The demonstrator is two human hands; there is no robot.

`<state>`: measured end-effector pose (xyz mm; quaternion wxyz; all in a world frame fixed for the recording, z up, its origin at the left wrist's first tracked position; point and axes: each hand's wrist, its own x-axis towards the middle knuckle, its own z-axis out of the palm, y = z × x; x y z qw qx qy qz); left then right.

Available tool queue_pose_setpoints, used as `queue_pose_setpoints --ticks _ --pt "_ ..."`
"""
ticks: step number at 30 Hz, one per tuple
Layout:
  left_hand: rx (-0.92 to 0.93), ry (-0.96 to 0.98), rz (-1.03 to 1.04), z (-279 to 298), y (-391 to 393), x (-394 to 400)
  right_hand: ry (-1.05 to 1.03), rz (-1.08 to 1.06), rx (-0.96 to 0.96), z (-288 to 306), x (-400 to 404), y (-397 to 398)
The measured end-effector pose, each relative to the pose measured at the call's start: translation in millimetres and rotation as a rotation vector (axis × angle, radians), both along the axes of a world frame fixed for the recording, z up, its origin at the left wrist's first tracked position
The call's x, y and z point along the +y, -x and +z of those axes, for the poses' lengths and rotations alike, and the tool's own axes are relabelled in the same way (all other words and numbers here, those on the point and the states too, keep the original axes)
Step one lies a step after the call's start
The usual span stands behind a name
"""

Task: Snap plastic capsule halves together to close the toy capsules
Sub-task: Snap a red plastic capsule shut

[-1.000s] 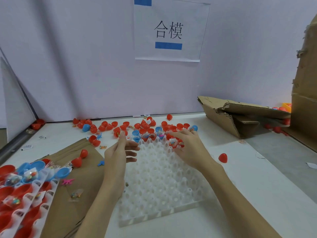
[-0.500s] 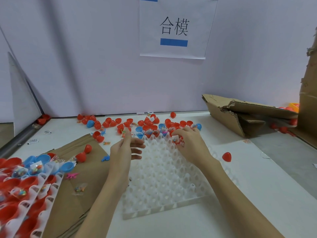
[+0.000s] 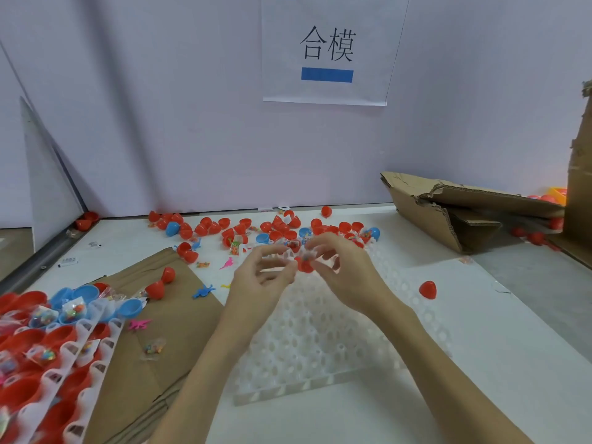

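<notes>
Fingers of right hand [image 3: 346,277] pinch a small red plastic capsule half [image 3: 304,265] w/ a little bagged toy showing at its top, held up just above the far end of the white plastic grid tray [image 3: 320,341]. Left hand [image 3: 259,283] sits just beside it, fingers [image 3: 282,271] loosely curled, tips at or near the red half; blur, so can't tell if left actually grips anything or holds a second half. Judgement: both hands meet mid-air so one steadies the half while the other brings the mate for the snap; not closed yet.

Loose red and blue capsule halves [image 3: 278,227] are scattered along the back of the white table [image 3: 480,379], within easy reach, prob. as the supply pile. One closed-looking red capsule [image 3: 428,289] lies alone to the right of the tray. Second tray of filled red and blue halves [image 3: 38,341] at near left rests on brown cardboard sheet [image 3: 153,331], likely staged for later. Torn cardboard box [image 3: 455,213] far right; paper sign w/ characters [image 3: 326,49] on wall.
</notes>
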<state>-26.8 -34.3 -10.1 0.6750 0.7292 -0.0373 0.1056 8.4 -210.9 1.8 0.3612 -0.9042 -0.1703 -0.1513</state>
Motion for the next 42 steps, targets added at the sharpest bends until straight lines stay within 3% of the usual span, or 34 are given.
queue_pose_setpoints --ticks 7,17,24,29,42 --pt "0.057 -0.163 -0.078 -8 0 -2 0.136 0.085 0.027 -14 16 0" --pt "-0.045 -0.298 0.115 -7 0 -4 -0.106 -0.076 0.06 -12 9 -3" --pt "-0.121 -0.702 0.067 -17 0 -13 0.149 -0.057 0.036 -13 11 -1" --pt "-0.104 -0.697 0.159 -15 -4 -13 0.273 -0.088 0.004 -18 21 -4" --pt "-0.099 -0.921 0.188 0 -31 -14 0.247 -0.096 0.011 -26 19 -8"
